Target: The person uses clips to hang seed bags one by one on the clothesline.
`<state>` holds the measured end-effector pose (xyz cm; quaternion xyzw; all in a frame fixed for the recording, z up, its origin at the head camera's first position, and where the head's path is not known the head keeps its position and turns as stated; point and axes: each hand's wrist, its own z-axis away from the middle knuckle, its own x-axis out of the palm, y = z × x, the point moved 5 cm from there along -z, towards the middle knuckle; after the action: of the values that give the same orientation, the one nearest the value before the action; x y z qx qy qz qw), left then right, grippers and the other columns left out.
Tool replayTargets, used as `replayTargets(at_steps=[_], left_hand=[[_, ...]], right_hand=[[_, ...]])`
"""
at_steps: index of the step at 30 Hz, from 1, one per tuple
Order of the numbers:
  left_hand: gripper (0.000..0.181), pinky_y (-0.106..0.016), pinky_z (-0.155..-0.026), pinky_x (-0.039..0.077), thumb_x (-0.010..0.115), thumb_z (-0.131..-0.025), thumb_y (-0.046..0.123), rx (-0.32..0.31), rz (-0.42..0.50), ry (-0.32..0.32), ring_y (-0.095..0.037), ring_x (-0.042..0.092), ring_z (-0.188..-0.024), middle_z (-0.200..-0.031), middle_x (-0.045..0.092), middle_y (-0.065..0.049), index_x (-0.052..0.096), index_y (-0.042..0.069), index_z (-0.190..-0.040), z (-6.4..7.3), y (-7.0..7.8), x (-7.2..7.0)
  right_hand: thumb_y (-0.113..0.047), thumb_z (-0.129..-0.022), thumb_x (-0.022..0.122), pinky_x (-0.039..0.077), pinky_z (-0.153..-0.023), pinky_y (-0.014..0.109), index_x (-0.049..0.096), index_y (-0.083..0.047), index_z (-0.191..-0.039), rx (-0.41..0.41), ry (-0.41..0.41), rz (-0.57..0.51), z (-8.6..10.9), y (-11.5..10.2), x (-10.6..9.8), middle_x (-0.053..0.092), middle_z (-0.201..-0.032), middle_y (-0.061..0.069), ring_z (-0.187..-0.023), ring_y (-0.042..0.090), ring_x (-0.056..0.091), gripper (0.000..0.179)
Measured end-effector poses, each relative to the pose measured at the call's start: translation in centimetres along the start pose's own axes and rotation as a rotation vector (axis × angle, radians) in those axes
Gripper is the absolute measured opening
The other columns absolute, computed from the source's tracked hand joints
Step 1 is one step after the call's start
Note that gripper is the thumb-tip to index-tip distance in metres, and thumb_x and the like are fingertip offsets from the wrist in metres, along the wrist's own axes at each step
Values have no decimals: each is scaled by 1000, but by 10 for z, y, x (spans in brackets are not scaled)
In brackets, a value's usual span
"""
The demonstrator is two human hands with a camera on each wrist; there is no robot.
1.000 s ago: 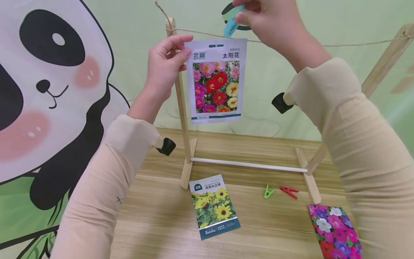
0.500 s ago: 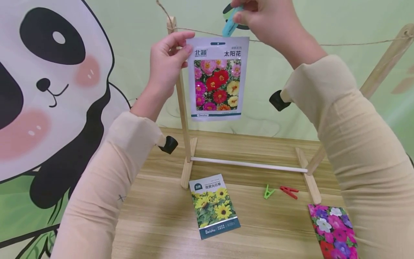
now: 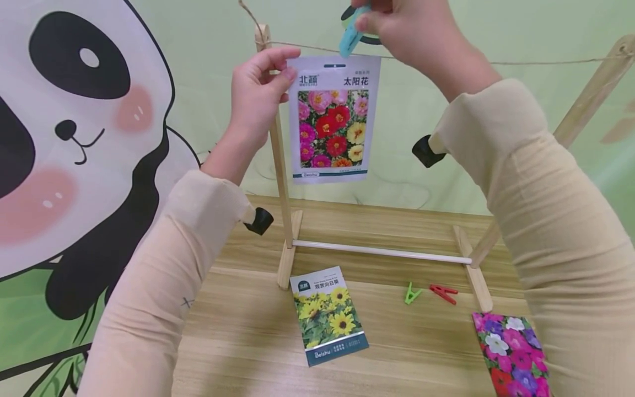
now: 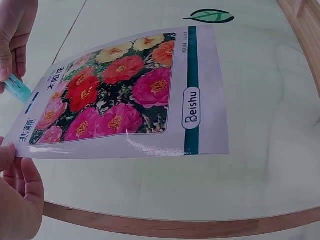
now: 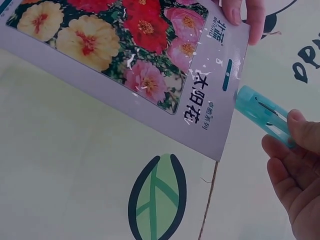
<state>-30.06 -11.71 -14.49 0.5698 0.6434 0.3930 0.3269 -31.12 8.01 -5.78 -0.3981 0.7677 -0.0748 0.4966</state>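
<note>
My left hand (image 3: 260,91) pinches the upper left corner of a seed packet (image 3: 333,127) printed with red, pink and yellow flowers. The packet hangs upright, its top edge right at the twine (image 3: 446,63) strung between two wooden posts. My right hand (image 3: 412,33) pinches a light blue clothespin (image 3: 351,36) by its upper end, tilted, with its tip at the packet's top edge near the middle. In the right wrist view the clothespin (image 5: 264,114) meets that edge beside the slot in the packet. In the left wrist view the packet (image 4: 125,95) bends slightly.
The wooden post (image 3: 280,182) stands left, another post (image 3: 585,105) right, joined low by a white rod (image 3: 382,251). On the table lie a sunflower packet (image 3: 329,317), a green clothespin (image 3: 411,294), a red clothespin (image 3: 443,294) and a petunia-like flower packet (image 3: 516,353). Behind hangs a panda-printed backdrop (image 3: 99,138).
The packet has risen slightly toward the twine in the head view. The blue clothespin's tip has shifted slightly left and now overlaps the twine near the packet's top edge. Both grips remain.
</note>
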Motion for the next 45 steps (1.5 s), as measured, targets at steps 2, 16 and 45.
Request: replayTargets(at_steps=[2,16,45], left_hand=[[22,-21,-70,50,62,-105,-2,-15,17,5,-11,59,-88,-94,53,3,75,-2,-124,-1,0,0],[22,-20,-71,49,61,-106,-3,-5,11,5,-11,58,-87,-94,53,3,76,-1,-122,0,-1,1],[23,-23,-75,51,61,-106,-2,-3,-41,2,-10,58,-87,-97,52,3,74,-4,-125,2,0,4]], right_hand=[[-14,-111,57,48,-109,22,64,-1,-136,-18,4,11,1,-1,1,64,-135,10,-107,15,55,30],[-14,-112,53,48,-102,24,63,-1,-141,-32,-47,94,5,-3,9,62,-142,12,-116,22,52,34],[-17,-111,57,46,-98,25,66,-3,-141,16,-88,108,3,0,9,62,-137,12,-108,20,51,35]])
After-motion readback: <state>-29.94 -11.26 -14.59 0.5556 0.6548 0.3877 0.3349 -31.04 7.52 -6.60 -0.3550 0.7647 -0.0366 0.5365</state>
